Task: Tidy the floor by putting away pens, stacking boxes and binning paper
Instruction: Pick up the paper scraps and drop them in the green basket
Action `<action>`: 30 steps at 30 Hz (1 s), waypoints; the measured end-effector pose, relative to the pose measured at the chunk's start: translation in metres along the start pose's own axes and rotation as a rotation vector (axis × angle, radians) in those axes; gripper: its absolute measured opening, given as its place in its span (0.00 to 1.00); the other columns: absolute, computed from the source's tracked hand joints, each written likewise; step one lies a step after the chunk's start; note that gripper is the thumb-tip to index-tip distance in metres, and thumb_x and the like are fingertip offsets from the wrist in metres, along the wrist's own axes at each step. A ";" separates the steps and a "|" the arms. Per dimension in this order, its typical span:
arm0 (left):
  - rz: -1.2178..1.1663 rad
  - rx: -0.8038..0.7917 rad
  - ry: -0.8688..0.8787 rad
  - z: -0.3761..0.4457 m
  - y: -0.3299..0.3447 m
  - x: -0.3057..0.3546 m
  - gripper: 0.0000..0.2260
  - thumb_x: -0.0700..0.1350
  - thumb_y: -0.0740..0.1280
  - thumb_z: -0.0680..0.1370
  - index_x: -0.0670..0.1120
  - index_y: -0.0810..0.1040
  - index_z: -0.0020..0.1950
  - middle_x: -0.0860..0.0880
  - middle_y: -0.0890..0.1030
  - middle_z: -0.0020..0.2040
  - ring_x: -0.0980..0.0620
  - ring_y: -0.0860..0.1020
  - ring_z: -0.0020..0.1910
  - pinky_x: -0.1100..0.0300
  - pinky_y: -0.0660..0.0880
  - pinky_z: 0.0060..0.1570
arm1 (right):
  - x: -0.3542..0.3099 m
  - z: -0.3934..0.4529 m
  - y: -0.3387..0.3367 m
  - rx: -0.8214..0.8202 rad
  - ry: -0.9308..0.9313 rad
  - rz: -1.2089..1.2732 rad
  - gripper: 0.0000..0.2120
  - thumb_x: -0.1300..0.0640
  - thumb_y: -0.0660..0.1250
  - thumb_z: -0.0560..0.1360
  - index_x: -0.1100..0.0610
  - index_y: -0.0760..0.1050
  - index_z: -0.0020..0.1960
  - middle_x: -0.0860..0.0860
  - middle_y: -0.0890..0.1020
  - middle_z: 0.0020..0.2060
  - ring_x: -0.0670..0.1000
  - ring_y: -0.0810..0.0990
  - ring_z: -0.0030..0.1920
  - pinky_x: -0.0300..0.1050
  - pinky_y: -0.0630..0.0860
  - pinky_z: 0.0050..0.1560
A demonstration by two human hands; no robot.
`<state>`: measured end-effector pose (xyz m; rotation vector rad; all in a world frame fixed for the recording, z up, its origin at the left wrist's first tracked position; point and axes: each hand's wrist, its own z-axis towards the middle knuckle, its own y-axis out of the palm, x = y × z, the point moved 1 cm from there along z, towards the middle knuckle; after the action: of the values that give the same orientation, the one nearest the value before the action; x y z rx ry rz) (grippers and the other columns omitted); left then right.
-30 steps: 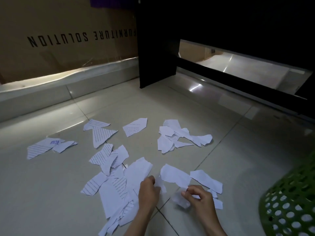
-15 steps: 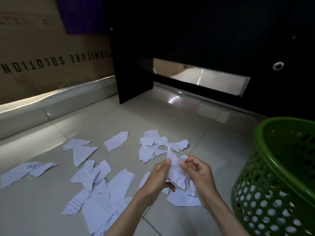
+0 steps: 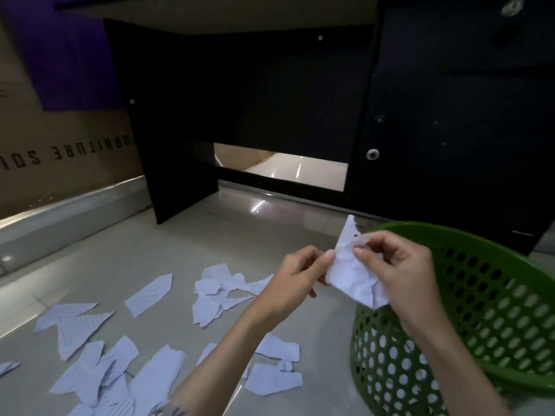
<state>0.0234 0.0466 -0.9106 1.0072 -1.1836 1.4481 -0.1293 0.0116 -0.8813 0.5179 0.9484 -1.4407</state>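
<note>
Paper wad (image 3: 354,274): pinched between left hand (image 3: 295,276) and right hand (image 3: 396,265), raised beside the bin (image 3: 480,295) rim, apparently bunched for dropping in. Scraps (image 3: 150,295): many loose on floor (image 3: 105,265), uncollected.

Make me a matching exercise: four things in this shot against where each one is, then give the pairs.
1. crumpled paper
2. basket
3. scraps
4. cardboard box

A. flat on the floor, left
B. on the floor, right
C. held in both hands
D. against the left wall

Pairs: 1-C, 2-B, 3-A, 4-D. The left hand and right hand both pinch the paper.
</note>
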 end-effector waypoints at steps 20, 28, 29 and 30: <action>0.192 0.028 -0.054 0.031 0.039 -0.021 0.06 0.49 0.66 0.76 0.49 0.75 0.50 0.51 0.77 0.50 0.53 0.76 0.51 0.58 0.74 0.50 | 0.034 -0.009 -0.065 0.138 0.134 -0.513 0.08 0.60 0.67 0.74 0.54 0.77 0.52 0.47 0.77 0.50 0.40 0.76 0.46 0.27 0.72 0.41; 0.242 0.119 -0.162 0.008 0.000 -0.056 0.08 0.46 0.67 0.77 0.43 0.75 0.52 0.48 0.77 0.51 0.55 0.75 0.45 0.65 0.71 0.42 | 0.019 -0.025 0.000 -0.143 -0.039 -0.281 0.05 0.60 0.66 0.75 0.53 0.78 0.49 0.40 0.75 0.49 0.38 0.75 0.50 0.29 0.73 0.48; 0.245 0.128 -0.179 0.004 -0.006 -0.063 0.08 0.46 0.67 0.77 0.43 0.75 0.51 0.47 0.77 0.51 0.55 0.75 0.45 0.66 0.71 0.41 | 0.023 -0.028 0.010 -0.184 -0.043 -0.273 0.05 0.60 0.66 0.75 0.53 0.78 0.49 0.39 0.75 0.49 0.38 0.75 0.50 0.29 0.73 0.48; 0.248 0.137 -0.197 0.000 -0.011 -0.070 0.07 0.46 0.67 0.77 0.43 0.75 0.51 0.47 0.77 0.51 0.55 0.75 0.45 0.66 0.70 0.41 | 0.029 -0.031 0.020 -0.219 -0.041 -0.264 0.05 0.60 0.66 0.75 0.53 0.78 0.49 0.39 0.75 0.48 0.39 0.75 0.49 0.30 0.72 0.47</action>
<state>0.0474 0.0344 -0.9761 1.1495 -1.4056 1.6718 -0.1209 0.0215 -0.9266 0.2051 1.1576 -1.5506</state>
